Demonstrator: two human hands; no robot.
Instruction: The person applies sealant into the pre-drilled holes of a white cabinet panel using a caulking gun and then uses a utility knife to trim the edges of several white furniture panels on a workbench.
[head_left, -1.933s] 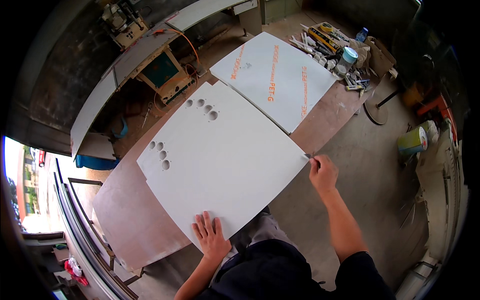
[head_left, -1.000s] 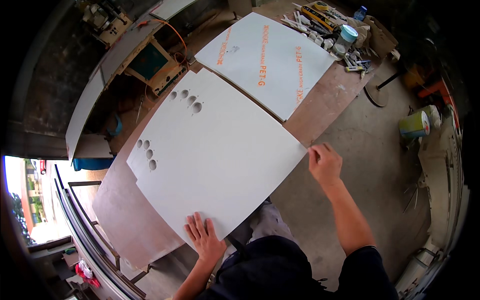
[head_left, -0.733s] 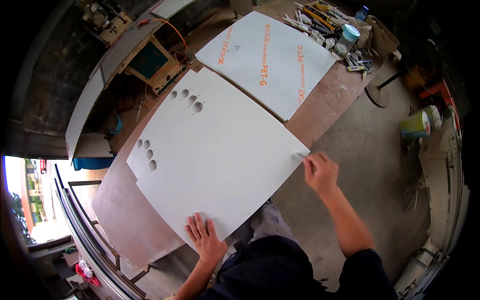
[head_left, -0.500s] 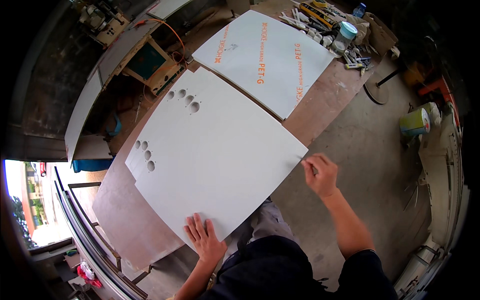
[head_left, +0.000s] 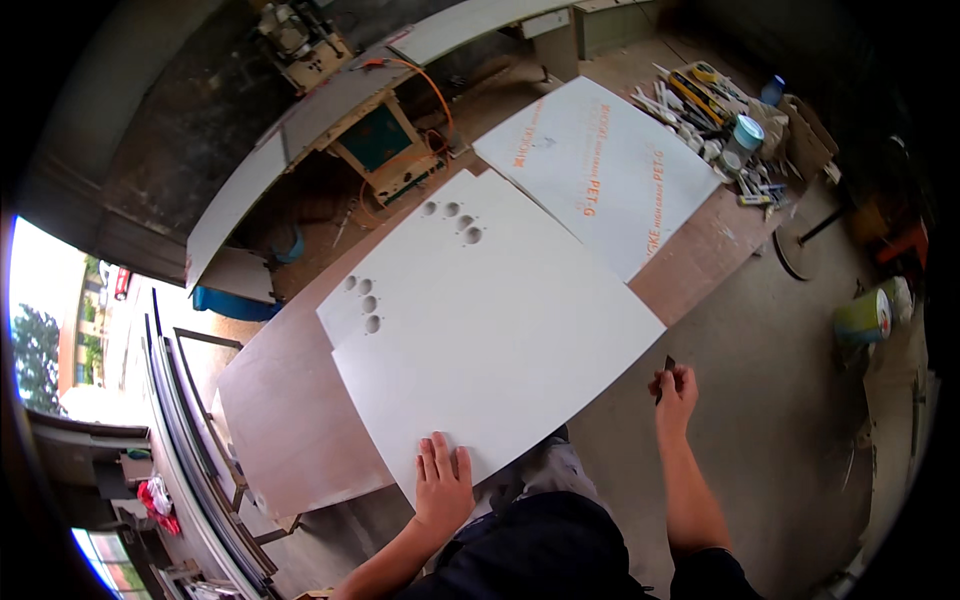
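On the white board [head_left: 510, 330], near corner: left hand [head_left: 443, 492], fingers out flat | off its right corner (not touching): right hand [head_left: 677, 396], pinching a dark strip [head_left: 669, 362]

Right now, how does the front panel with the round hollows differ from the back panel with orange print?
The front panel has a plain white face with two groups of hollows; the back panel carries orange print and shows no hollows. The left hand rests on the front panel, while neither hand touches the back panel. Both are whitish and lie flat on the brownish table.
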